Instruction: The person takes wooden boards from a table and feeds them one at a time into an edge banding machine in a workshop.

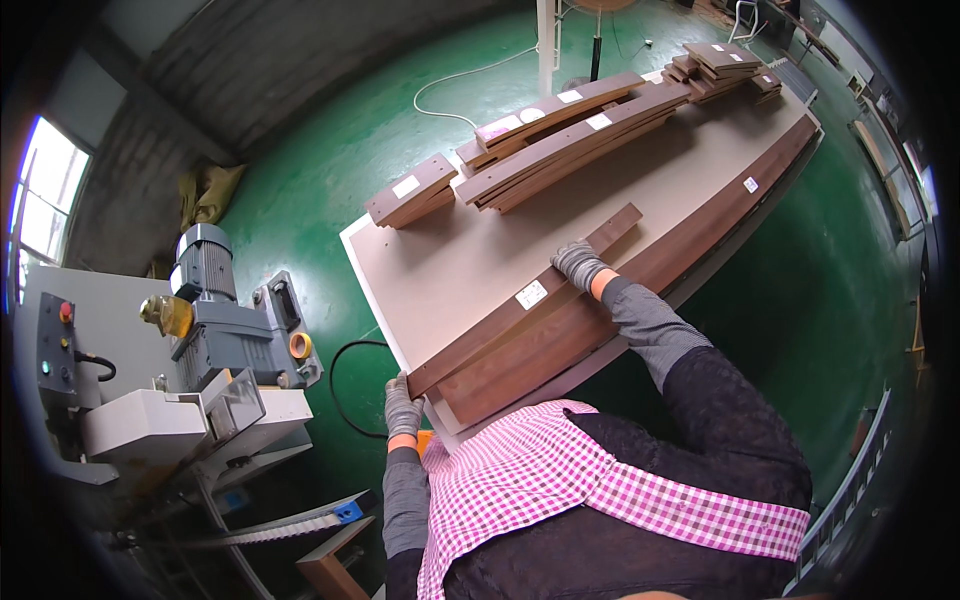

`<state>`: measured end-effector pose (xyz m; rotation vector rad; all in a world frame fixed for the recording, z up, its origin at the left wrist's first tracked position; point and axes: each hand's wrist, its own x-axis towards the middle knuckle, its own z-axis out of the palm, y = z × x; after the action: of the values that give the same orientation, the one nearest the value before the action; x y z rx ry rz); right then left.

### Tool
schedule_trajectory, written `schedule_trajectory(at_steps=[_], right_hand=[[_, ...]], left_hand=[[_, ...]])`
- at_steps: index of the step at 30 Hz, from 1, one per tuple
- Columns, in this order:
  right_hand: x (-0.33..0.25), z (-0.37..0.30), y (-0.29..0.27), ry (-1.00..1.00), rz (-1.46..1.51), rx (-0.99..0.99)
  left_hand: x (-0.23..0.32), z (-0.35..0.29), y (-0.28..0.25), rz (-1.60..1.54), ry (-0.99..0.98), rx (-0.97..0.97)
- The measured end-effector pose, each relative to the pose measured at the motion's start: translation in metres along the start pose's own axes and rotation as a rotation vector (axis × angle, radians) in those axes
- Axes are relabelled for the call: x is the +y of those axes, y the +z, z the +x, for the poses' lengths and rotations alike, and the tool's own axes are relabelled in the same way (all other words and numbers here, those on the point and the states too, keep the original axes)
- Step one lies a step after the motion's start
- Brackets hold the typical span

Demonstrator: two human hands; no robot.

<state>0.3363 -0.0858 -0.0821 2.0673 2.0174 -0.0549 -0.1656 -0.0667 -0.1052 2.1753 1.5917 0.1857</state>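
A narrow brown wooden board [475, 333] with a white label lies slantwise over the near side of the pale table-high panel [400, 270]. My left hand [403, 408], in a grey knit glove, grips the board's left end at the panel's corner. Farther along, my right hand [580, 265], gloved alike, is closed over the same board beyond its label, with the thumb side partly hidden. Under and beside it, a longer, wider brown board [690, 238] runs along the near edge and carries its own small label.
Stacks of labelled brown boards [600, 130] line the panel's far side, with a short stack [410, 190] at the left and more pieces [720, 62] at the far right. At left stands a grey motorised machine [235, 330] with a control box [58, 345]. A black cable [335, 385] loops over the green floor.
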Motion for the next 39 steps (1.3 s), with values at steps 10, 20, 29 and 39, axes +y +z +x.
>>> schedule_trajectory(at_steps=[10,20,29,39], right_hand=[[0.022,0.029,0.041,0.208,0.069,-0.069],[-0.131,-0.029,-0.044,-0.139,0.653,0.072],[-0.289,-0.036,-0.136,-0.517,0.698,-0.09],[-0.353,-0.026,-0.172,-0.565,0.589,-0.119]], left_hand=[[0.021,0.025,-0.007,0.06,-0.083,-0.118],[-0.033,-0.091,-0.106,-0.117,0.072,0.519],[-0.176,-0.204,-0.202,0.183,-0.503,1.108],[-0.296,-0.232,-0.213,0.132,-1.002,0.882]])
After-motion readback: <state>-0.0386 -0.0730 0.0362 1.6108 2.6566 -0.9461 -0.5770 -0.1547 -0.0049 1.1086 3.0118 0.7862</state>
